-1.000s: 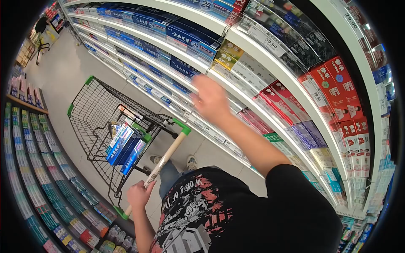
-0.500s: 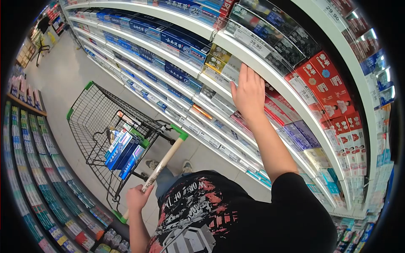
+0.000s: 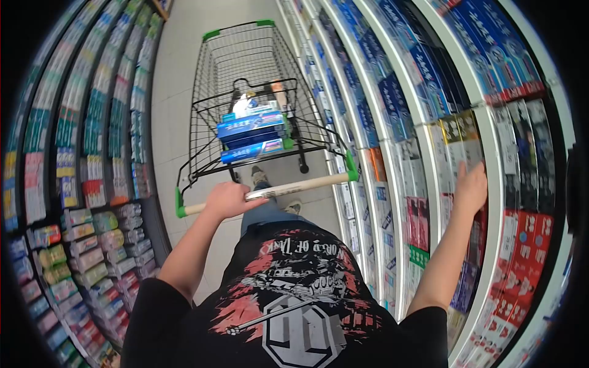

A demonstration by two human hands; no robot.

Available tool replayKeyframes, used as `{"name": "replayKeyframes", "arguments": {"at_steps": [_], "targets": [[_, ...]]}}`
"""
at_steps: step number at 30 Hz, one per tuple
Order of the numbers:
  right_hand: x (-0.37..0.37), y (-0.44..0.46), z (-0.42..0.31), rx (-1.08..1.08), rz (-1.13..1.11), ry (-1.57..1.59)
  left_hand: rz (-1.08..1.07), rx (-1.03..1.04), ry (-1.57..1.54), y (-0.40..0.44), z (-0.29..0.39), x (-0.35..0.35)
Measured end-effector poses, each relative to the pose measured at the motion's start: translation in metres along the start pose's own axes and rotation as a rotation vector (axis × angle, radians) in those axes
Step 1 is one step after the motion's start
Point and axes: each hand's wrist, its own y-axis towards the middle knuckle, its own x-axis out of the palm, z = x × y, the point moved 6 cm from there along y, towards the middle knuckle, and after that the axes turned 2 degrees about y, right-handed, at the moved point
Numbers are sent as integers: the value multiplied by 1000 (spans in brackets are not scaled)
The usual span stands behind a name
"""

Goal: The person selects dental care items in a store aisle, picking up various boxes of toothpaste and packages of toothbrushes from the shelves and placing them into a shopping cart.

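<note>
My left hand is wrapped round the pale handle of a black wire shopping cart with green corners. Several boxes lie in the cart, among them blue toothpaste-like boxes. On the right, my right hand reaches in at a shelf, its fingers partly extended beside white and gold boxes. Nothing shows in its grasp. Red boxes are on a shelf to the left of that hand.
Tall shelves of boxed goods run along the right, close to the cart. Another rack of packaged goods lines the left side. A tiled floor lies between them, with my shoes behind the cart.
The view has turned, so the cart now points straight up the aisle. My right hand stays at the shelf, with its fingers now less flat. My left hand stays on the handle.
</note>
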Motion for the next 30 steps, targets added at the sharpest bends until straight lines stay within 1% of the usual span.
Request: {"name": "replayKeyframes", "arguments": {"at_steps": [1, 2, 4, 5, 7, 9, 10, 11, 12, 16, 18, 19, 21, 22, 24, 25, 26, 27, 28, 29, 30], "targets": [[-2, 0, -1, -10, 55, 0, 9, 46, -7, 1, 3, 1], [-1, 2, -2, -23, 58, 18, 16, 25, -6, 0, 2, 2], [4, 1, -1, 27, -16, 37, 17, 28, -11, -3, 3, 0], [7, 1, -2, 37, -18, 31, 13, 38, -7, -5, 0, 0], [7, 3, 4, 70, -118, 80, -43, 15, 11, 0, 2, 6], [1, -1, 3, 101, -108, 89, 28, 55, 40, 2, 0, 11], [-3, -2, 2, 74, -46, 56, 45, 63, 35, 2, 2, 11], [-6, -6, 1, -64, 173, 32, 60, 58, 30, 0, 4, 10], [-8, -9, -1, -60, 242, 86, 45, 54, 15, -2, 7, 8], [-5, -11, -2, -45, 267, 79, 33, 42, -2, 1, 8, 9], [-12, -14, -8, -105, 340, 91, 16, 36, -8, 0, 8, 9], [-15, -16, -9, -99, 342, 91, -2, 23, -17, 0, 8, 8], [-25, -23, -18, -247, 386, 126, 3, 29, -23, 2, 13, 5], [-28, -27, -20, -247, 383, 142, 5, 25, -33, -1, 13, 4], [-37, -45, -40, -456, 446, 222, -32, 9, -66, 1, 9, 6], [-40, -56, -52, -482, 410, 312, -9, 27, -92, 2, 9, 5], [-44, -67, -67, -556, 372, 378, 7, 47, -213, 0, 8, 3], [-45, -81, -87, -635, 333, 449, 261, 220, -524, -4, 6, -1], [-47, -98, -108, -663, 317, 519, 334, 314, -604, -9, 15, -23], [-48, -116, -132, -793, 267, 537, 365, 282, -829, -13, 11, -35], [-47, -129, -153, -922, 226, 543, 422, 298, -939, -18, 11, -54]]}}
